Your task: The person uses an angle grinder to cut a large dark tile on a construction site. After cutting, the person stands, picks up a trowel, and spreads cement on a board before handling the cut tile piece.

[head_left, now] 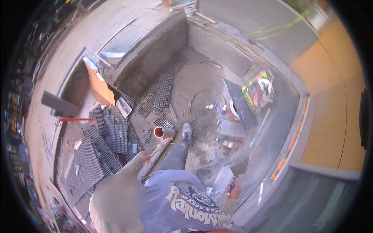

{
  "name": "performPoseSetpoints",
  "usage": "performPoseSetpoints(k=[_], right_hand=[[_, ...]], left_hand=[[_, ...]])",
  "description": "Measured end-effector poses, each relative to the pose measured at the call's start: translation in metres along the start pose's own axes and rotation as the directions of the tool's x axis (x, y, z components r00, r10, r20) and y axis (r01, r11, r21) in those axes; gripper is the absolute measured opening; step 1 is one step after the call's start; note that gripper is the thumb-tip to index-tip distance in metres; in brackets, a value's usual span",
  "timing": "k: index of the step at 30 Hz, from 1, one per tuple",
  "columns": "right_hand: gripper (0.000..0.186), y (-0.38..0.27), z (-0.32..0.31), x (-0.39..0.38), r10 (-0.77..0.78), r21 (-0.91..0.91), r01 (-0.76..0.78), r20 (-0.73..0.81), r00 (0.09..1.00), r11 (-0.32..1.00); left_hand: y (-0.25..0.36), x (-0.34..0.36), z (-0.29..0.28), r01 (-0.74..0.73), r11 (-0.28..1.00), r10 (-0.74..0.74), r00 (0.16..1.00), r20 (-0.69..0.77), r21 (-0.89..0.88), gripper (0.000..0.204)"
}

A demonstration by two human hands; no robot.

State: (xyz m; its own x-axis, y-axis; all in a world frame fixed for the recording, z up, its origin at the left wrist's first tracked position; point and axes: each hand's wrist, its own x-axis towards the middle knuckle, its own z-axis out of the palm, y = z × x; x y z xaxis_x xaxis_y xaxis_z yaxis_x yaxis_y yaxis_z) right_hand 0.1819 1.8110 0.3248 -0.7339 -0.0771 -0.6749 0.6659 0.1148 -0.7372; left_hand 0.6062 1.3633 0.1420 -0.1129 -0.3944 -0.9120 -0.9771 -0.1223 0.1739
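Note:
My right hand (235, 189), low on the right, is closed round the dark handle of a trowel (239, 166). Its grey blade points up and away, over a pale sheet (222, 179). On the left, my left hand (144, 156) lies against a long, pale, dusty shape (154, 157), whose kind I cannot make out. The fingers are too small and partly hidden to tell whether they grip it. Just beyond that hand stands a short grey pipe (167, 133), orange inside. A dusty shoe (186, 132) rests on the floor between the hands.
Dark mosaic tile sheets (116, 134) are heaped at left, near a cardboard piece (100, 83). A cement-grey low wall (155, 56) rises behind. A dark panel (240, 105) leans by a colourful bag (261, 90) at right. A cable (191, 105) crosses the floor.

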Motion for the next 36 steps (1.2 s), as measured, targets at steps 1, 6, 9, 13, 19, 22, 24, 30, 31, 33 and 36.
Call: performPoseSetpoints(k=[1,6,9,13,19,22,24,30,31,33,36], right_hand=[[0.027,-0.032,0.046,0.021,-0.011,0.008,0.010,0.061,0.998,1.000],[0.029,-0.150,0.263,0.097,-0.022,0.020,0.017,0.324,0.946,1.000],[0.032,-0.203,0.399,0.123,-0.078,-0.008,0.094,0.491,0.868,0.995],[0.024,-0.295,0.557,0.138,-0.095,0.154,0.017,0.512,0.853,0.988],[0.019,-0.383,0.760,0.235,-0.270,0.246,0.150,0.576,0.772,0.957],[0.019,-0.409,0.854,0.251,-0.418,0.258,0.330,0.512,0.750,0.908],[0.021,-0.423,0.921,0.263,-0.499,0.230,0.444,0.451,0.740,0.866],[0.026,-0.320,1.103,0.286,-0.391,0.017,0.463,0.566,0.726,0.886],[0.027,-0.283,1.124,0.282,-0.343,-0.048,0.460,0.597,0.725,0.887],[0.023,-0.206,1.156,0.276,-0.106,-0.232,0.394,0.733,0.671,0.890],[0.023,-0.122,1.168,0.233,0.364,-0.461,0.099,0.799,0.478,0.882]], left_hand=[[-0.012,0.007,-0.007,0.064,0.996,-0.064,0.998,0.010,-0.061,0.031],[0.006,0.029,-0.049,0.214,0.838,-0.185,0.977,0.107,-0.501,0.029],[0.010,0.028,-0.093,0.019,0.550,-0.115,0.992,-0.053,-0.835,0.025],[0.083,0.030,-0.133,-0.078,0.424,-0.202,0.963,-0.178,-0.903,0.027],[0.048,0.029,-0.090,-0.013,0.573,-0.293,0.931,-0.219,-0.819,0.026],[0.049,0.012,-0.051,0.122,0.728,-0.314,0.934,-0.170,-0.675,0.029],[0.085,-0.003,-0.044,0.233,0.100,-0.458,0.874,0.163,-0.967,0.031],[0.223,-0.041,-0.073,0.368,-0.223,-0.454,0.780,0.430,-0.903,0.037],[0.238,-0.039,-0.089,0.322,-0.256,-0.472,0.781,0.409,-0.911,0.038],[0.264,-0.025,-0.132,0.222,-0.304,-0.503,0.789,0.354,-0.926,0.039],[0.301,-0.008,-0.197,0.086,-0.284,-0.491,0.843,0.222,-0.955,0.038]])
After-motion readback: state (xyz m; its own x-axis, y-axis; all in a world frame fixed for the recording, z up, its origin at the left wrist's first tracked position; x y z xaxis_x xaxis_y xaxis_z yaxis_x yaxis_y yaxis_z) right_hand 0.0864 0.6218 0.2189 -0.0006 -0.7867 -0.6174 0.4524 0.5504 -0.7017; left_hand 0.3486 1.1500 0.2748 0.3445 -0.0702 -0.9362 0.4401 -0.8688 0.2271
